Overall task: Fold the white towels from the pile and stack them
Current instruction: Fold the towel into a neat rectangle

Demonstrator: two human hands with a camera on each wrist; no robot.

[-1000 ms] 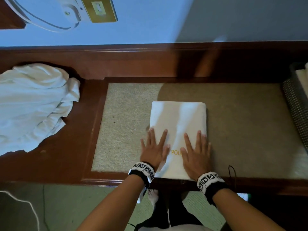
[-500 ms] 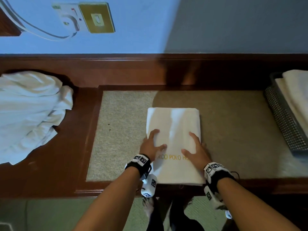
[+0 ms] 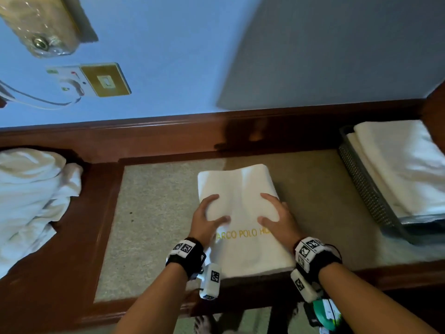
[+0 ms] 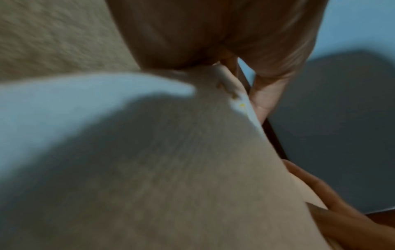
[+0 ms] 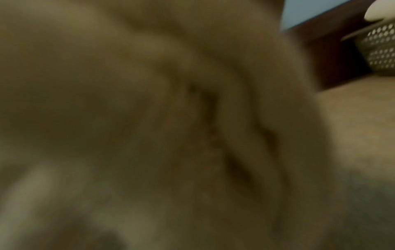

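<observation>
From the head view, we see both forearms reach forward over the near edge of the worktop. The left hand and the right hand each hold one long side of the folded towel: thumbs lie on top, and the other fingers curl under the edges, so each grip is closed around the cloth. The towel is white, thick and soft, a long rectangle with yellow letters. Its long axis points away from us toward the wall, and its far end is raised and bent. It is above the beige carpet-like inlay of the dark wooden worktop. The loose white pile lies at the left. At the right, folded towels lie in a perforated basket.

In the left wrist view, the palm is close and blurred, with the towel edge between thumb and fingers.

The right wrist view is mostly blur; only the basket is clear.
</observation>
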